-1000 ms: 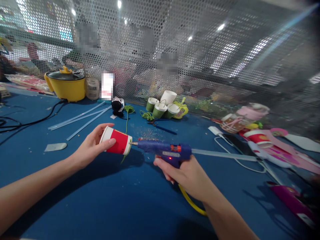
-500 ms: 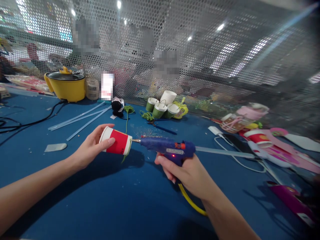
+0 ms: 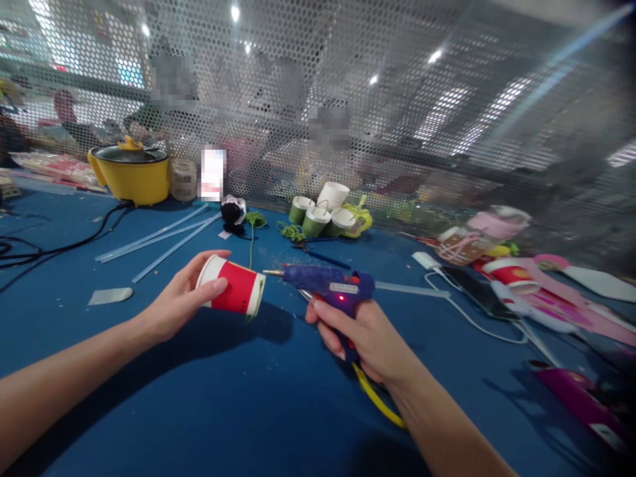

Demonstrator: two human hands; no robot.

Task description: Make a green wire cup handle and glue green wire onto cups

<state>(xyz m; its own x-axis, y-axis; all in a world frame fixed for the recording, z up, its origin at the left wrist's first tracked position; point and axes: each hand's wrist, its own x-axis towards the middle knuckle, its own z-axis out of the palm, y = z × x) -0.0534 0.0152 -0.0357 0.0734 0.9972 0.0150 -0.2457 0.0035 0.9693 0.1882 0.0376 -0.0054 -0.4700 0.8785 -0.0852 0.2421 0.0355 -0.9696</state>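
My left hand (image 3: 186,295) is closed around a red and white paper cup (image 3: 237,288), tipped on its side with one end facing right. Green yarn (image 3: 260,297) runs along that right-hand end, and a strand leads back to a small green bundle (image 3: 256,219). In my right hand (image 3: 355,331) is a blue hot glue gun (image 3: 328,283), its red light lit. The metal nozzle (image 3: 272,272) points left, close to the cup's upper right edge. A clear glue stick (image 3: 412,289) sticks out of the gun's back, and a yellow cord (image 3: 377,397) hangs from the handle.
Green-wrapped cups (image 3: 317,220) stand at the back beside pliers (image 3: 322,255). Left are a yellow electric pot (image 3: 132,175), a glass jar (image 3: 183,180), a phone (image 3: 213,173) and loose glue sticks (image 3: 173,248). Rightward lie a dark phone (image 3: 479,291), pink sheets (image 3: 576,298) and a purple tool (image 3: 579,397).
The glue gun has turned, its nozzle rising slightly and its back end shifting left. The cup's right end has tilted a little downward. My left hand keeps its hold.
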